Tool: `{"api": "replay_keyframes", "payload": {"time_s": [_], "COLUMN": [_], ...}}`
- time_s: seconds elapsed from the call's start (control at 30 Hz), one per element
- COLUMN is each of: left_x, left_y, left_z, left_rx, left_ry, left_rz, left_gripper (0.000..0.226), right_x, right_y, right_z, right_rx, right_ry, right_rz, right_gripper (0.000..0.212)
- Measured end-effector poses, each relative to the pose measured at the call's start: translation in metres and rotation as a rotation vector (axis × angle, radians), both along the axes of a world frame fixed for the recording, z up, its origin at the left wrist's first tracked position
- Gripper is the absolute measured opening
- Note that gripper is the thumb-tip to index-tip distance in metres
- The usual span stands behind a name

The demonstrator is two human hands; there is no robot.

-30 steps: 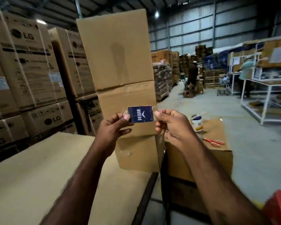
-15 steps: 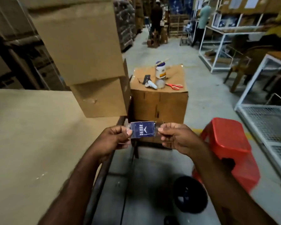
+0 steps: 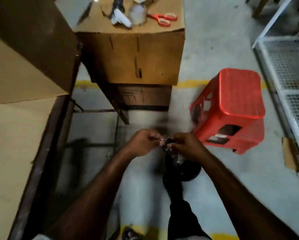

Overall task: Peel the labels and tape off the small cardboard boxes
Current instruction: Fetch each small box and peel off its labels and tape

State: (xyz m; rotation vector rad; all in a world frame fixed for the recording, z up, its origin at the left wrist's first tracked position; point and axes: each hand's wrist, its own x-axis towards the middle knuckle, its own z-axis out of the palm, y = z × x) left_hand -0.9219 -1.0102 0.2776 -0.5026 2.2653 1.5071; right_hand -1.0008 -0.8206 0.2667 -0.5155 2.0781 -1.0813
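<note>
My left hand [image 3: 142,142] and my right hand [image 3: 186,147] meet low over the floor, both pinching a small dark label [image 3: 167,144] crumpled between the fingertips. The label is mostly hidden by my fingers and blurred. A crinkled clear bit of tape or film [image 3: 177,159] hangs below my right hand. No small cardboard box is in my hands.
A cardboard box [image 3: 133,56] stands ahead, with red scissors [image 3: 163,18], a tape roll [image 3: 137,14] and a white tool [image 3: 120,20] on top. A red plastic stool [image 3: 231,108] sits at right, a black round bin [image 3: 183,170] under my hands, a cardboard-covered table [image 3: 12,144] at left, a wire rack [image 3: 290,66] far right.
The view has tilted down from the warehouse to the floor. My hands dropped lower, and the flat blue label they held stretched out is now crumpled between them.
</note>
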Motion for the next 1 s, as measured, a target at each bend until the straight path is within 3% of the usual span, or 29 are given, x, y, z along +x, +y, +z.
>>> {"api": "replay_keyframes", "payload": {"time_s": [0.1, 0.27, 0.43, 0.57, 0.63, 0.77, 0.87, 1.0], "left_x": [-0.053, -0.097, -0.105, -0.097, -0.094, -0.094, -0.094, -0.09], "left_y": [0.01, 0.02, 0.025, 0.037, 0.045, 0.059, 0.066, 0.067], "left_z": [-0.045, -0.155, -0.29, -0.386, -0.427, -0.479, -0.493, -0.483], "left_rx": [0.073, 0.317, 0.277, 0.263, 0.266, 0.229, 0.228, 0.213], "left_ry": [-0.1, -0.383, -0.507, -0.543, -0.553, -0.583, -0.575, -0.567], "left_rz": [0.094, 0.231, 0.433, 0.448, 0.441, 0.391, 0.409, 0.43], "left_gripper": [0.016, 0.014, 0.007, 0.009, 0.02, 0.022, 0.019, 0.023], "right_x": [-0.034, -0.07, -0.066, -0.056, -0.054, -0.056, -0.055, -0.047], "right_y": [0.018, 0.029, 0.049, 0.062, 0.063, 0.059, 0.067, 0.061], "right_z": [-0.056, -0.178, -0.328, -0.432, -0.474, -0.534, -0.555, -0.541], "right_rx": [0.027, 0.044, 0.286, 0.449, 0.465, 0.533, 0.775, 0.731], "right_ry": [-0.123, -0.275, -0.327, -0.291, -0.291, -0.372, -0.347, -0.291], "right_rz": [-0.099, -0.201, -0.308, -0.406, -0.389, -0.46, -0.301, -0.299], "right_gripper": [0.027, 0.02, 0.011, 0.011, 0.016, 0.012, 0.026, 0.02]}}
